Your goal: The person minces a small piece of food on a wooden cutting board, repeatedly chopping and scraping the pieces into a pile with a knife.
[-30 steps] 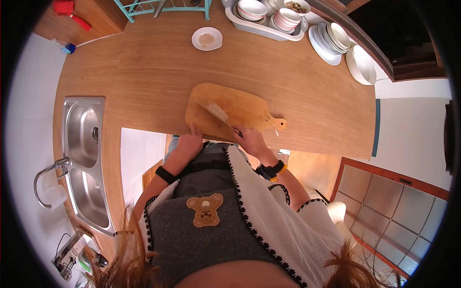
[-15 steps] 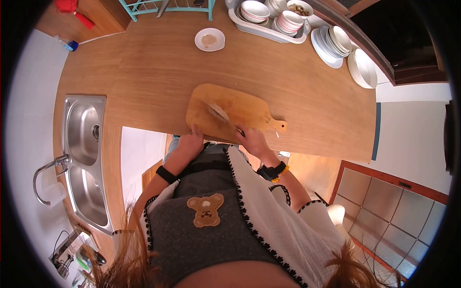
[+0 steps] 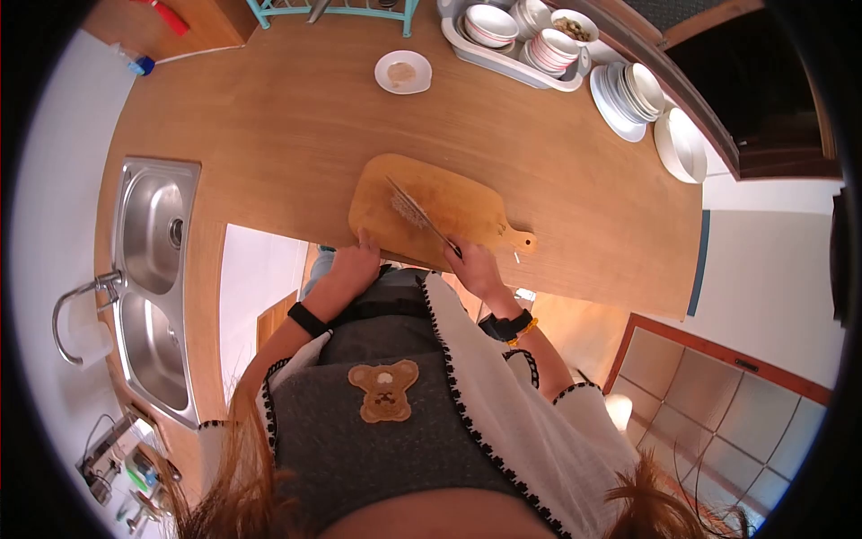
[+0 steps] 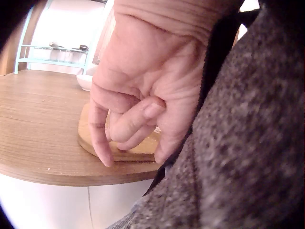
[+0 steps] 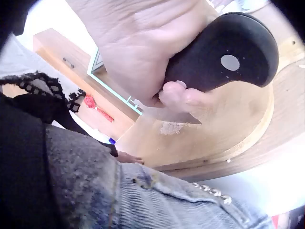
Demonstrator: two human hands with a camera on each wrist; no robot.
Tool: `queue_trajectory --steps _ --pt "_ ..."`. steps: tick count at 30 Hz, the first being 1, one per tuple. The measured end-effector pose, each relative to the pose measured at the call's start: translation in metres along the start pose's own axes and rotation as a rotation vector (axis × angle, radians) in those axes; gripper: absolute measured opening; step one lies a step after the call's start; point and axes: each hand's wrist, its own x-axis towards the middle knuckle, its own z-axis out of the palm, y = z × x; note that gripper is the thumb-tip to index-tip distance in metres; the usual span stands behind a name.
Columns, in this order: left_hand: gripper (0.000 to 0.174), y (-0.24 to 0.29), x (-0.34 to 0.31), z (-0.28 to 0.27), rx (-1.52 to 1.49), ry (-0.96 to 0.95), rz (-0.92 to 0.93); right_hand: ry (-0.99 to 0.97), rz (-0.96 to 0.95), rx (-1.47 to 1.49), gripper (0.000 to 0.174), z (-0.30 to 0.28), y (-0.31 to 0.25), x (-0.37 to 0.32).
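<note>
A wooden cutting board (image 3: 449, 196) lies at the counter's near edge, its handle to the right. My right hand (image 3: 474, 265) grips the black handle (image 5: 224, 55) of a kitchen knife. The knife's blade (image 3: 429, 216) slants far-left over the board, beside a small heap of pale, finely chopped bits (image 3: 409, 211). At the board's near left edge rests my left hand (image 3: 356, 268). Its index finger lies straight on the wood in the head view. In the left wrist view, one finger bends back toward the palm and the thumb points down by the board's edge.
Beyond the board stands a small white dish (image 3: 403, 72) with a pale residue. At the back right are a dish tub (image 3: 512, 67) of bowls, stacked plates (image 3: 620, 112) and a white basin (image 3: 680, 148). A double sink (image 3: 153, 242) is at left. A small white piece (image 3: 517, 258) lies near the board's handle.
The knife has turned, its tip swinging toward the back of the board, and the blade now shows edge-on. My left hand stays at the board's edge. The head view has tilted slightly.
</note>
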Motion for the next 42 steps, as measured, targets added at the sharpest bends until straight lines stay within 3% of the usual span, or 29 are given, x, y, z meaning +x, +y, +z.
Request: queue_trajectory --steps 3,5,11,18,20,30,33,35,38,42 --pt "0.049 -0.003 -0.001 0.011 -0.045 -0.025 -0.051 -0.037 0.014 0.023 0.027 0.003 0.001 -0.001" --pt "0.043 -0.001 -0.002 0.013 0.044 0.031 -0.003 0.083 -0.017 0.084 0.026 0.006 0.004 0.0" --pt "0.032 -0.002 0.001 0.024 -0.04 0.05 -0.017 -0.043 0.098 0.08 0.025 -0.002 -0.001 0.001" --pt "0.032 0.003 0.0 0.022 0.056 0.124 -0.01 -0.008 0.065 0.049 0.025 -0.001 0.005 0.0" --pt "0.034 0.004 0.003 0.019 -0.01 0.022 -0.062 0.019 0.021 0.02 0.025 0.001 0.011 0.0" --pt "0.035 0.007 0.002 0.008 0.008 0.029 -0.025 0.022 0.109 0.134 0.024 -0.006 0.006 -0.01" --pt "0.035 0.008 0.006 0.006 -0.027 -0.054 -0.07 0.056 -0.005 0.032 0.023 -0.002 0.019 -0.012" --pt "0.034 0.007 0.003 0.007 0.0 0.002 -0.026 0.082 0.052 0.232 0.022 -0.001 0.022 -0.015" --pt "0.034 0.008 0.002 0.005 0.023 0.02 -0.02 0.091 0.165 0.232 0.022 -0.002 0.026 -0.013" --pt "0.037 0.008 0.002 0.008 0.022 0.029 -0.039 0.154 0.139 0.181 0.022 0.005 0.026 -0.01"
